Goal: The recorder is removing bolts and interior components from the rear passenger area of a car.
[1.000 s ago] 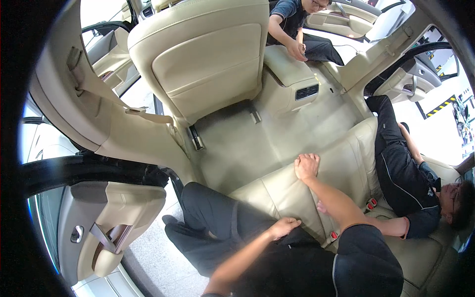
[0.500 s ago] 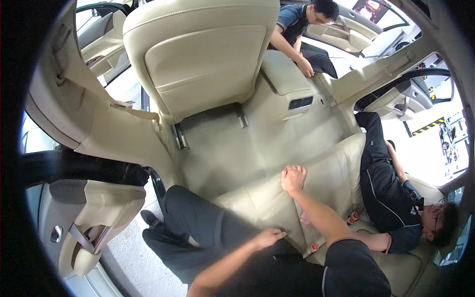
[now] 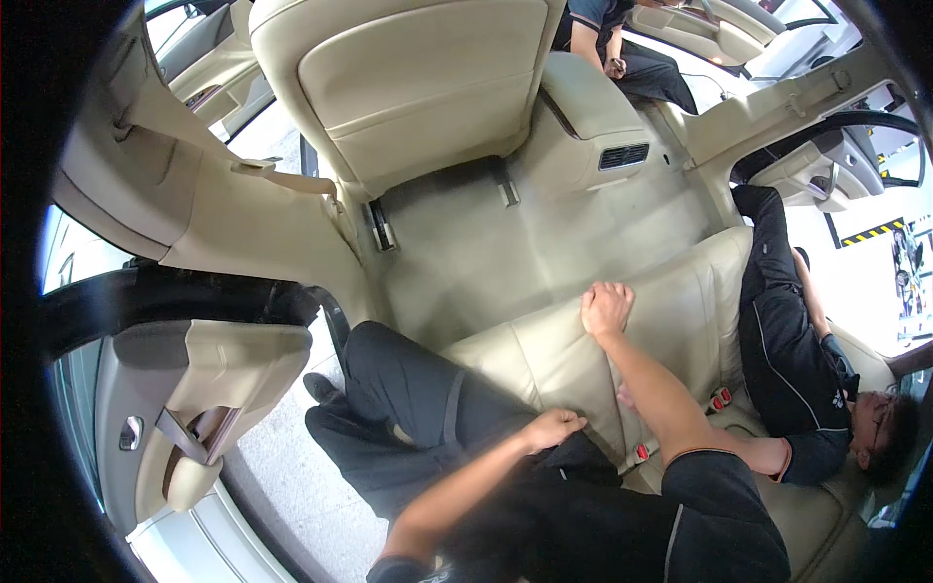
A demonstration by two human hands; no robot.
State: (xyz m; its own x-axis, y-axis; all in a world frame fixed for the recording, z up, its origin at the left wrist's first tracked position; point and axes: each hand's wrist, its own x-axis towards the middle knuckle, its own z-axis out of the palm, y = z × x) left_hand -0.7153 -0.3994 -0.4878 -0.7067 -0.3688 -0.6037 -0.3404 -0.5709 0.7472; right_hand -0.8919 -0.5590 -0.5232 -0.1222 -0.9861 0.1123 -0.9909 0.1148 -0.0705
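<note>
My right hand [image 3: 607, 309] is curled over the front edge of the beige leather rear seat cushion [image 3: 680, 321], with the arm stretched across it. Closed beside my thigh is my left hand [image 3: 554, 430], close to the near part of the cushion. Whatever its fingers hold, if anything, is hidden. Part of another hand [image 3: 625, 395], apparently a co-worker's, shows on the cushion behind my right forearm. Two red seat belt buckles [image 3: 641, 453] stand at the back of the cushion.
A co-worker [image 3: 797, 340] in black sits at the right end of the seat. Another person [image 3: 622, 58] is beyond the centre console [image 3: 593, 117]. The front seat back [image 3: 418, 87] stands ahead over the beige floor [image 3: 486, 262]. At left is an open door [image 3: 194, 408].
My view has shifted, so the cabin appears farther right and higher. Both my hands keep about the same places on the seat. The person ahead has drawn their hands away from the console's side.
</note>
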